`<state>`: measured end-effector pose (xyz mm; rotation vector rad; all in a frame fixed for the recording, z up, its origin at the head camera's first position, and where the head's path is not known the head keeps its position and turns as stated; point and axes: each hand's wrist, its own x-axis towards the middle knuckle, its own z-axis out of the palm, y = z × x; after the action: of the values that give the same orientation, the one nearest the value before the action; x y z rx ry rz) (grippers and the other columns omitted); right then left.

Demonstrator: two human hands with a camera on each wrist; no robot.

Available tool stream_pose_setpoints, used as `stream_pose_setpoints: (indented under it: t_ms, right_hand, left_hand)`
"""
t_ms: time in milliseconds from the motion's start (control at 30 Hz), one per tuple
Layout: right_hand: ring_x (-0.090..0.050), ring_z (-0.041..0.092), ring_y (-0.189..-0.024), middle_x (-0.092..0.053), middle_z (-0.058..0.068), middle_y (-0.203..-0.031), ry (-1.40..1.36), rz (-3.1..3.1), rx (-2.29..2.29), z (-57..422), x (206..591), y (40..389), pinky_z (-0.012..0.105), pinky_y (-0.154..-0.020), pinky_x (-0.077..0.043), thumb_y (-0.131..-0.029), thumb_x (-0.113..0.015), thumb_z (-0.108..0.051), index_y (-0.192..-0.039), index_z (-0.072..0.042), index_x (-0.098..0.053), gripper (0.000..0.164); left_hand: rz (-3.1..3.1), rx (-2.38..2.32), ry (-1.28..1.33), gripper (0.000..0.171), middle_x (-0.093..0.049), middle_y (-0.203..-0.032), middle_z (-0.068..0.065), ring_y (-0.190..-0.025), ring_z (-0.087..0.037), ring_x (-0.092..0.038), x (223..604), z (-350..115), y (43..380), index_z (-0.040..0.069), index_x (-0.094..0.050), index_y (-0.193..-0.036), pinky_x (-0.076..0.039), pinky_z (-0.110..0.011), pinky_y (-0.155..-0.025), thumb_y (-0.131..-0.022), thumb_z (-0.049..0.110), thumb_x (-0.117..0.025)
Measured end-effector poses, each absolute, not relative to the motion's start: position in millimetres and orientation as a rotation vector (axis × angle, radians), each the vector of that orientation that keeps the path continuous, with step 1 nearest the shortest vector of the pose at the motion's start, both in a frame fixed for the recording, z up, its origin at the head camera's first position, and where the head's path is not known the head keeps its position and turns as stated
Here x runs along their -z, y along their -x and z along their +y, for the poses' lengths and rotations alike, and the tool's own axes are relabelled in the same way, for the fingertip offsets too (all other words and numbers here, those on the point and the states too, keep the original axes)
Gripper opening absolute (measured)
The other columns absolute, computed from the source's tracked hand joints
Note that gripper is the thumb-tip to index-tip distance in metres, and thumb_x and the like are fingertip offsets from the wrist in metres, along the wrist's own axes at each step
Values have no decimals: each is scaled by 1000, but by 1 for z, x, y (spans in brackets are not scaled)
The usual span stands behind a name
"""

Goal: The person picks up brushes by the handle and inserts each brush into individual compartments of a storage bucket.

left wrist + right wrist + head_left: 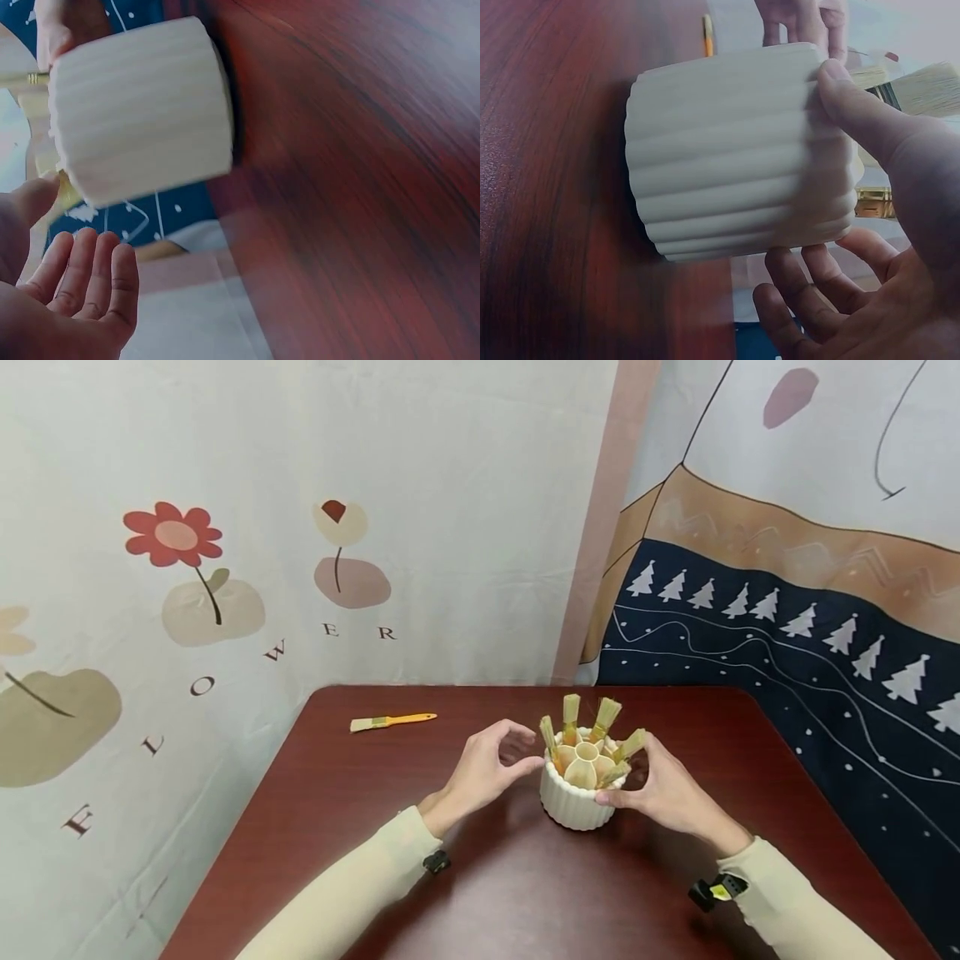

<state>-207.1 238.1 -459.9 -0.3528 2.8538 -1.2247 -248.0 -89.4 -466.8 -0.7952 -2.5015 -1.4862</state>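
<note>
A white ribbed brush holder [577,806] stands upright on the table, with petal-shaped compartments round a central tube. Several flat paintbrushes [572,708] stand in it, bristles up. My right hand [671,789] grips the holder's right side near the rim, thumb in front and fingers curled round the side, as the right wrist view also shows on the ribbed wall [735,157]. At the holder's left, my left hand [483,768] has its fingers loosely bent and its thumb tip close to the rim. Whether that thumb touches, I cannot tell.
One more paintbrush [393,721], with a yellow handle and pale bristles, lies flat toward the back left of the dark red-brown table [360,827]. Behind the table hang a pale flower-printed cloth [465,527] and a dark tree-patterned cloth [750,643].
</note>
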Motion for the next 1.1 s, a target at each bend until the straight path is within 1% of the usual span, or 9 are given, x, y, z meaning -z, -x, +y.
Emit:
stream_pose_setpoints:
  t_ms: [133, 233, 333, 400, 500, 700, 833, 1000, 1100]
  right_hand:
    - [-73, 25, -115, -69, 14, -134, 338, 2839, 1228, 238, 461, 206, 32, -93, -66, -86, -105, -49, -142, -10, -53, 86]
    - [-74, 26, -117, -69, 14, -135, 332, 2837, 1222, 238, 462, 205, 34, -95, -66, -86, -105, -50, -142, -10, -53, 86]
    - [-75, 27, -120, -69, 15, -138, 328, 2846, 1222, 240, 462, 204, 32, -97, -65, -86, -105, -50, -143, -9, -53, 87]
    - [-75, 27, -120, -69, 15, -138, 326, 2851, 1223, 240, 461, 205, 29, -96, -64, -87, -105, -49, -144, -8, -53, 87]
    - [-75, 27, -118, -69, 15, -138, 334, 2853, 1220, 239, 461, 206, 26, -94, -64, -87, -105, -49, -144, -8, -53, 87]
    - [-74, 24, -115, -69, 14, -135, 346, 2845, 1210, 237, 461, 209, 27, -91, -65, -86, -105, -49, -141, -10, -53, 86]
    - [-74, 24, -114, -69, 14, -135, 346, 2839, 1210, 238, 462, 209, 27, -91, -65, -86, -105, -49, -142, -10, -53, 86]
    - [-74, 25, -116, -69, 14, -136, 351, 2841, 1214, 239, 461, 210, 26, -92, -64, -86, -105, -48, -143, -9, -53, 86]
    - [-74, 25, -117, -69, 14, -137, 348, 2842, 1212, 238, 459, 211, 28, -93, -65, -86, -105, -49, -144, -9, -53, 88]
  left_hand:
    - [-2515, 1466, 763, 40, -85, -128, -15, -115, -37, -85, 470, -111, 255, 9, -76, -131, -72, -55, -98, -98, 19, -97]
    - [-2533, 1410, 732, 41, -84, -129, -11, -116, -36, -85, 471, -125, 259, 11, -77, -131, -71, -54, -99, -98, 21, -98]
    - [-2547, 1350, 725, 43, -83, -133, -14, -118, -37, -84, 470, -136, 266, 11, -77, -133, -71, -55, -102, -98, 23, -99]
    - [-2557, 1301, 729, 46, -83, -135, -14, -120, -38, -84, 469, -144, 272, 10, -76, -135, -69, -58, -105, -97, 24, -99]
    - [-2566, 1211, 723, 48, -83, -135, -16, -120, -35, -83, 469, -158, 281, 9, -77, -136, -66, -61, -108, -97, 27, -99]
    - [-2590, 1115, 666, 50, -82, -135, -12, -122, -32, -80, 474, -186, 296, 11, -78, -138, -64, -58, -110, -97, 27, -100]
    - [-2610, 1136, 641, 51, -81, -136, -12, -125, -35, -79, 477, -199, 303, 11, -78, -139, -63, -61, -113, -96, 26, -100]
    - [-2610, 1128, 631, 51, -80, -137, -14, -127, -38, -77, 478, -211, 311, 10, -77, -140, -62, -64, -113, -97, 26, -99]
    - [-2618, 1118, 615, 51, -80, -138, -15, -130, -40, -78, 478, -219, 315, 9, -77, -141, -63, -64, -113, -98, 25, -98]
